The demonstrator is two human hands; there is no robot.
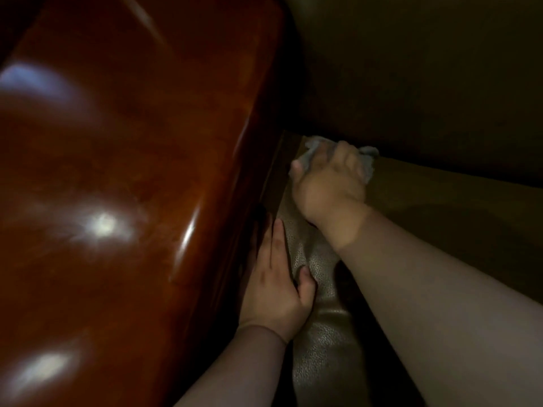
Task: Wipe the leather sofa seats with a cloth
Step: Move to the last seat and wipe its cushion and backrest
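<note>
Deep in the seat (317, 342) corner, your right hand (329, 183) fingers bunch the cloth (367, 160): soft, light, best gripped wadded. Your left hand (276, 292) rests flat, fingers straight, beside the armrest (132, 171).

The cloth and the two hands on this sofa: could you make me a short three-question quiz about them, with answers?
1. True or false: the left hand holds the grey cloth.
2. Which hand grips the cloth? A) right hand B) left hand
3. Fill in: the left hand lies open between the glossy wooden armrest and the leather ____.

Key: 1 false; 2 A; 3 seat.
</note>
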